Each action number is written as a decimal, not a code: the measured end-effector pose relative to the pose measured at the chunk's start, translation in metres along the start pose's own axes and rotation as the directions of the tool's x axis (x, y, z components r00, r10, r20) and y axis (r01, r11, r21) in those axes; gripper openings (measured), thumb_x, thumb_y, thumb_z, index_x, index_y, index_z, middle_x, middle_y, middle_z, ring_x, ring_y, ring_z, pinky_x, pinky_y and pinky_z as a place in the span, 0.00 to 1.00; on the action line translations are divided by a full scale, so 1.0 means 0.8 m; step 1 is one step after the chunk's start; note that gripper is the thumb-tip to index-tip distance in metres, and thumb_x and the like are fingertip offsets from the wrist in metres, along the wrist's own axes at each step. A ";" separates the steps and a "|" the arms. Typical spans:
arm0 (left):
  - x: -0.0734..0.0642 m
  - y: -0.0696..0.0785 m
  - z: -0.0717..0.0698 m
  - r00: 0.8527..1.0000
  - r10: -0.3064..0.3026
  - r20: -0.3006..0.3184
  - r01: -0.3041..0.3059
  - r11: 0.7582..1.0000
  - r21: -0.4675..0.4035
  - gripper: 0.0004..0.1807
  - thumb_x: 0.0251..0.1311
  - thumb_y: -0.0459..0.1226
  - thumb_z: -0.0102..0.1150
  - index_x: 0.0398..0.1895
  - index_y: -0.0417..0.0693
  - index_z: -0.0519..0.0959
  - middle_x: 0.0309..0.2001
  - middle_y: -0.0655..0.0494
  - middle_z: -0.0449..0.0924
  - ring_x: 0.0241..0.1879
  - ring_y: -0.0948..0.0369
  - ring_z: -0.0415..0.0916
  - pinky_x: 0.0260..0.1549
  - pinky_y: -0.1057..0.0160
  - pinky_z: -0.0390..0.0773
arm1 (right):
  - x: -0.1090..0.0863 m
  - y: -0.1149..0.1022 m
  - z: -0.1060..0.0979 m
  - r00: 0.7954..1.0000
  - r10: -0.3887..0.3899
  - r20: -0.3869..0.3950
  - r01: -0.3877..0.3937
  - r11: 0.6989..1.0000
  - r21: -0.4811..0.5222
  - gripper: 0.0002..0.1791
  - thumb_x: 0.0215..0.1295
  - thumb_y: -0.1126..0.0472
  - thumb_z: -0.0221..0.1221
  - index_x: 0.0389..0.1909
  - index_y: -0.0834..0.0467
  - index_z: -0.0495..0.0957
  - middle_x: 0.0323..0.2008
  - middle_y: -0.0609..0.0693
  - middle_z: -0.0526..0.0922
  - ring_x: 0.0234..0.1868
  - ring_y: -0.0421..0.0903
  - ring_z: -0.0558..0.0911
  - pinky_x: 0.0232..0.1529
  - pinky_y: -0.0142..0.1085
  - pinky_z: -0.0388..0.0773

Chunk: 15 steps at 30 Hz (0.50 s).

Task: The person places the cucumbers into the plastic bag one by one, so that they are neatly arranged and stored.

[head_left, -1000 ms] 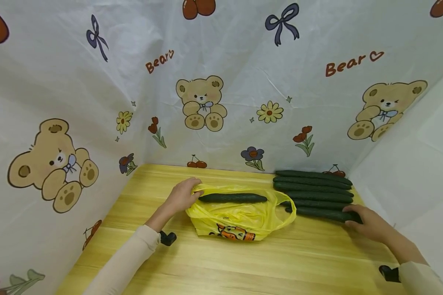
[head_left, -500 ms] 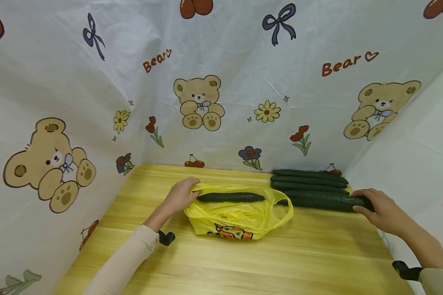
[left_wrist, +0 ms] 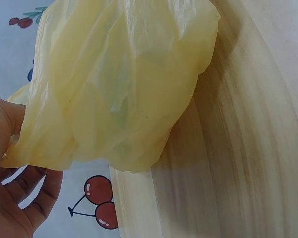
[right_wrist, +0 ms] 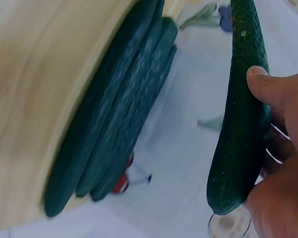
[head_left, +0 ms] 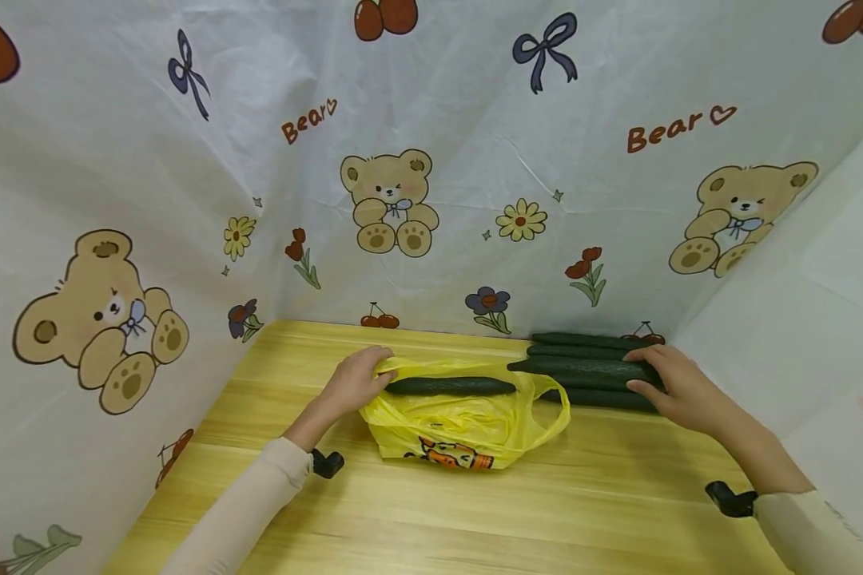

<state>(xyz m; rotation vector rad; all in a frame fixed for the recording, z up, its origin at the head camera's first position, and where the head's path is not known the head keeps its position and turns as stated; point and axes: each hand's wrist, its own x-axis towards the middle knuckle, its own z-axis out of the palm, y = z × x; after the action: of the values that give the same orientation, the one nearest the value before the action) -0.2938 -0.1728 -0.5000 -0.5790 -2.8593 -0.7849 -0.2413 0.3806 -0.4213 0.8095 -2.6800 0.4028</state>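
My left hand (head_left: 355, 383) pinches the rim of a yellow plastic bag (head_left: 475, 419) at its left end, with the thumb and fingers either side of the film in the left wrist view. Inside the bag's open mouth lies one dark green cucumber (head_left: 449, 386). My right hand (head_left: 690, 393) grips another cucumber (right_wrist: 241, 124) near its right end, thumb on one side and fingers round the other. Raised off the table, it hides part of the row of cucumbers (right_wrist: 109, 119) behind and below it; its left tip is close to the bag's right handle.
The row of cucumbers lies at the back right of the wood-grain table (head_left: 431, 519), against the printed curtain (head_left: 467, 263). White sheeting (head_left: 820, 319) encloses the right side. A black wrist mount (head_left: 729, 499) sits below the right hand.
My right hand has gripped the nearest cucumber, lifted it off the table and carried it leftward over the row toward the bag. My left hand has stayed at the bag's rim.
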 end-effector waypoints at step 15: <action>0.000 0.003 0.000 1.000 -0.013 -0.011 0.013 1.000 -0.012 0.22 0.74 0.44 0.67 0.66 0.46 0.82 0.63 0.48 0.86 0.61 0.47 0.84 0.60 0.42 0.84 | 0.089 -0.097 0.067 0.979 -0.077 0.188 0.064 0.995 0.079 0.20 0.75 0.60 0.67 0.63 0.64 0.80 0.58 0.59 0.84 0.61 0.61 0.82 0.63 0.62 0.79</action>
<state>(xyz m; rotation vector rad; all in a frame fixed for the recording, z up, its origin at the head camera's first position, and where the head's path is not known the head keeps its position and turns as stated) -0.2930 -0.1707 -0.4987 -0.5560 -2.8529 -0.8045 -0.2644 0.2650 -0.4303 1.0090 -2.8157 0.4267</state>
